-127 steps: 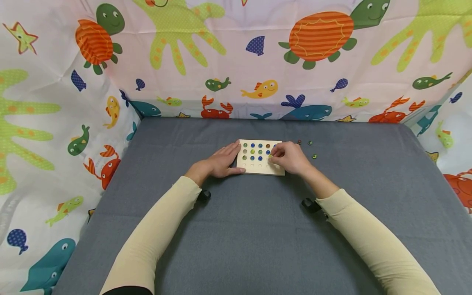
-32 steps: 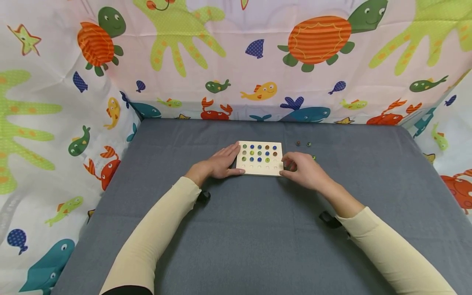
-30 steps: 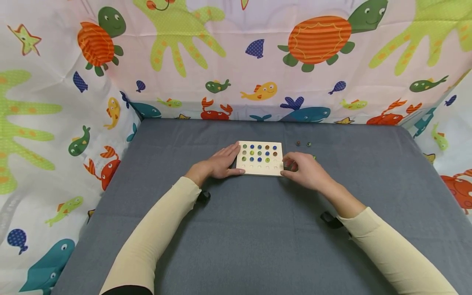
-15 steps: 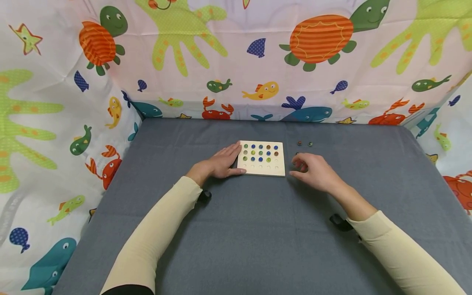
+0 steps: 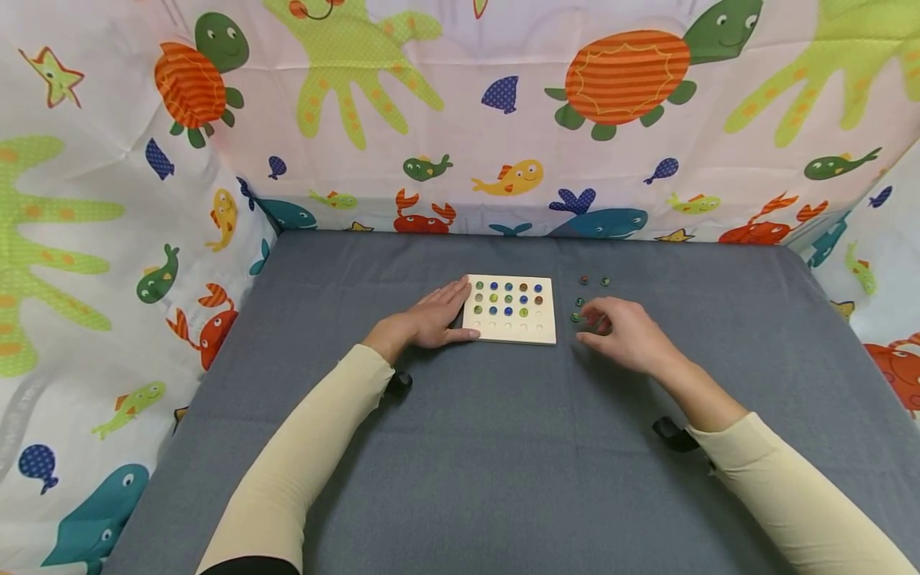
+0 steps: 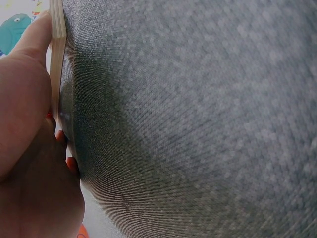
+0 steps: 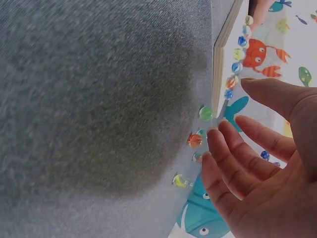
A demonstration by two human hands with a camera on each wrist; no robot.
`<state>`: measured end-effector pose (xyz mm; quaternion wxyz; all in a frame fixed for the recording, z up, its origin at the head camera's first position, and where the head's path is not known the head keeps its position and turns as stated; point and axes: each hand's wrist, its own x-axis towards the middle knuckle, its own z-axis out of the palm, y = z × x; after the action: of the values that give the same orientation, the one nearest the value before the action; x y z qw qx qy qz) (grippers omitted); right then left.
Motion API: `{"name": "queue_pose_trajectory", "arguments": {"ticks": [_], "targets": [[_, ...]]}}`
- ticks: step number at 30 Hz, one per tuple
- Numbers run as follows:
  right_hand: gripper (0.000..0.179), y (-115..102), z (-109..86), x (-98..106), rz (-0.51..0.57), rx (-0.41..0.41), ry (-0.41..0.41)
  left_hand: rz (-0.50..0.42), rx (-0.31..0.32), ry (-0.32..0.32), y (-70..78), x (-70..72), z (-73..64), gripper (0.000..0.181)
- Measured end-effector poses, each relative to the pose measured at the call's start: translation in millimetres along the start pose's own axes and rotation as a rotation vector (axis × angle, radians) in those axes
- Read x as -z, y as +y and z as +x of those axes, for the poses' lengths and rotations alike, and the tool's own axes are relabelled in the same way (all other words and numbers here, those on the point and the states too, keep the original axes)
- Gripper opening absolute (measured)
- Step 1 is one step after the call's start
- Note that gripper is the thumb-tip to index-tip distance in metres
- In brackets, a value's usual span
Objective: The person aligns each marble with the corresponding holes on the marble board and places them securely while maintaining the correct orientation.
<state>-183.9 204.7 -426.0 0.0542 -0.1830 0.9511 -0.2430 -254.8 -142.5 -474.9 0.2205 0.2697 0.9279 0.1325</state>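
Note:
A pale wooden board [image 5: 496, 332] with rows of round hollows lies on the grey cloth, its far three rows mostly filled with coloured glass marbles. My left hand [image 5: 435, 315] rests at the board's left side, fingers straight along the far corner and thumb at the near corner. To the right of the board my right hand [image 5: 624, 335] hovers with fingers loosely bent, holding nothing. Right at its fingertips lies a green marble [image 5: 575, 318], with another marble [image 5: 579, 302] just behind. In the right wrist view, an orange marble [image 7: 195, 140] and a yellow marble [image 7: 180, 181] sit beyond the fingers.
A reddish marble [image 5: 584, 280] and a greenish marble [image 5: 605, 281] lie farther back on the cloth. A printed fabric wall [image 5: 460, 120] with sea animals closes off the back and sides. Dark straps [image 5: 676, 435] hang at the wrists.
My right hand, pinching a marble over the board 4.2 seconds ago, has moved right, off the board. A yellow-green marble sits in the third row. Two marbles near my fingertips are uncovered.

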Motion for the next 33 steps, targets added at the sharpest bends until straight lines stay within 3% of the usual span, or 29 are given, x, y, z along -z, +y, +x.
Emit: {"name": "queue_pose_trajectory", "arguments": {"ticks": [15, 33], "targets": [[0.032, 13.1, -5.7, 5.0, -0.001, -0.008, 0.031, -0.018, -0.012, 0.003, -2.2, -0.9, 1.3, 0.101], [0.037, 24.1, 6.4, 0.3, 0.037, -0.059, 0.030, 0.013, 0.003, -0.007, 3.4, 2.6, -3.5, 0.100]]}}
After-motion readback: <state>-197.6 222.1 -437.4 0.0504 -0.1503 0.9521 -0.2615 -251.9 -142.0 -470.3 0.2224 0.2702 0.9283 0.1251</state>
